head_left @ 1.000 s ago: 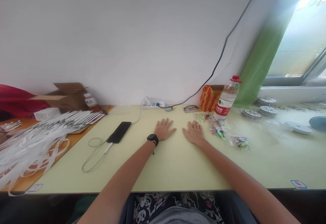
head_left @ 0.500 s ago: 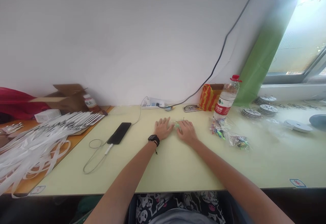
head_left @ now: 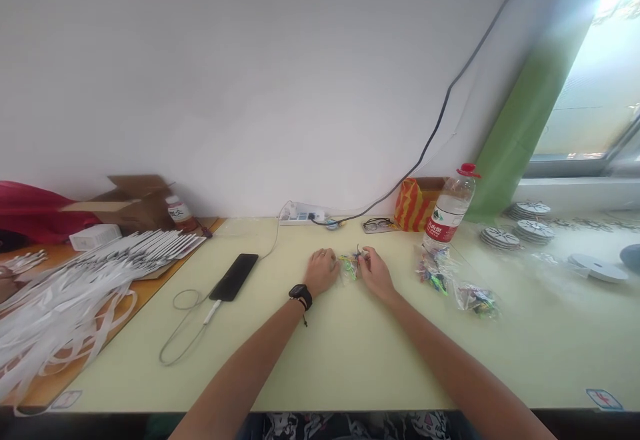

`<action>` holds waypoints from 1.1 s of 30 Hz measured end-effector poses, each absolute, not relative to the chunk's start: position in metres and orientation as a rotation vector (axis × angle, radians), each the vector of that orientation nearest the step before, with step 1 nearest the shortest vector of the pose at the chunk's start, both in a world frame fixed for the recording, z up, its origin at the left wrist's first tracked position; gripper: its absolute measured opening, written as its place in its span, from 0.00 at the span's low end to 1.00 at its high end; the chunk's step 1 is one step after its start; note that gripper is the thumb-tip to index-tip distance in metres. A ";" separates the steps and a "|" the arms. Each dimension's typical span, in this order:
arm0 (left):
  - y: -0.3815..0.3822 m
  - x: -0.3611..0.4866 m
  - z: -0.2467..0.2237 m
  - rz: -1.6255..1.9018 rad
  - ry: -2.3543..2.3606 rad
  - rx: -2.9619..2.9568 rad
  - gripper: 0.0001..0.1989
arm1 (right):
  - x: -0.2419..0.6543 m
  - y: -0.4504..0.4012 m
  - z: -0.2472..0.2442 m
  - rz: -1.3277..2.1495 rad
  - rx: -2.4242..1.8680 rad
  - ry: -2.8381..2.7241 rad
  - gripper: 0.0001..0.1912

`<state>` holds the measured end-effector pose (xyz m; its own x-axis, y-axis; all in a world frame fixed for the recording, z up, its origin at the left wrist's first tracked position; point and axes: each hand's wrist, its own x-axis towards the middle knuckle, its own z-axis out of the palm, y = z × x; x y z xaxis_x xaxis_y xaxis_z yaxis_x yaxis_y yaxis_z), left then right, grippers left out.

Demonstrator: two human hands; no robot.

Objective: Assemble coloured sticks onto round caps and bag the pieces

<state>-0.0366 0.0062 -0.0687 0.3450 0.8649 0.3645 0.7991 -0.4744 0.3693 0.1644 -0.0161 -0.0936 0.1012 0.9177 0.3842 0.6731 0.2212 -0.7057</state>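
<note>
A small clear bag of colourful pieces (head_left: 350, 266) lies on the pale table between my two hands. My left hand (head_left: 321, 271), with a black watch on the wrist, rests at the bag's left side, its fingers curled together at the edge. On the other side, my right hand (head_left: 375, 272) pinches the bag's right edge between thumb and fingers, near a thin dark strand. Two more clear bags of colourful pieces, one (head_left: 433, 273) below the water bottle and one (head_left: 477, 300) nearer me, lie to the right.
A phone (head_left: 234, 277) with a cable lies left. Behind are a power strip (head_left: 303, 217), glasses (head_left: 379, 225), a striped bag (head_left: 413, 205) and a water bottle (head_left: 449, 208). White straps (head_left: 65, 313) cover the far left; round stacks (head_left: 535, 229) stand right.
My hands have drawn slightly apart, uncovering the small bag between them. My fingers, flatter before, are now curled at its sides. The whole view has shifted a little downward.
</note>
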 end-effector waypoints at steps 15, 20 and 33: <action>0.010 -0.043 -0.077 1.139 1.270 2.150 0.13 | 0.169 -0.020 -0.087 0.507 -1.279 -1.395 0.21; 0.013 -0.047 -0.078 1.312 1.217 1.945 0.13 | 0.167 -0.026 -0.080 0.501 -1.236 -1.379 0.22; 0.006 -0.048 -0.062 1.320 1.171 1.761 0.15 | 0.160 -0.030 -0.078 0.355 -1.137 -1.434 0.17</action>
<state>-0.0480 0.0061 -0.0617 0.0998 0.9160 0.3886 0.2765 -0.4007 0.8735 0.1602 -0.0296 -0.0776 0.1903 0.7872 0.5867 0.4223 0.4738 -0.7727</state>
